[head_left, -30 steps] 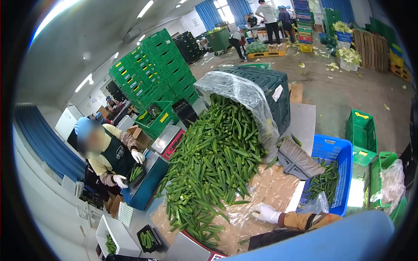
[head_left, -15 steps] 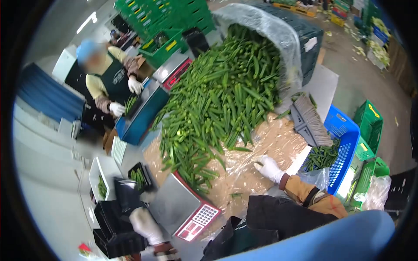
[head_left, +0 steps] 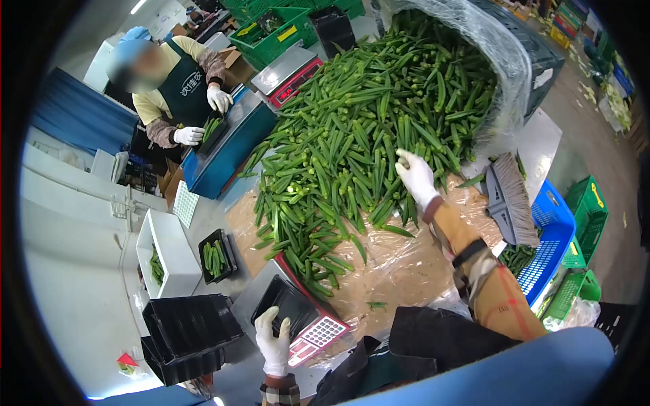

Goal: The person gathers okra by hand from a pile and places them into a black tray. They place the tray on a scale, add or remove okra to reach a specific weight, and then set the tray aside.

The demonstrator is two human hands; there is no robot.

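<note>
A white-gloved left hand, my left hand, is at the near edge of a black tray lying on the red-edged scale. Its fingers are apart at the tray's rim. My right hand, also gloved, touches the right side of a large okra pile; its fingers are slightly bent and apart, with nothing clearly held. Loose okra spreads from a clear plastic bag over a brown, plastic-covered surface.
Stacked black trays and an okra-filled tray stand left. A brush lies right, beside a blue basket. Across the table, a gloved co-worker handles okra near another scale.
My left hand has moved right from the tray stacks; a black tray now lies on the formerly bare scale. My right hand has moved up from the brown surface to the okra pile.
</note>
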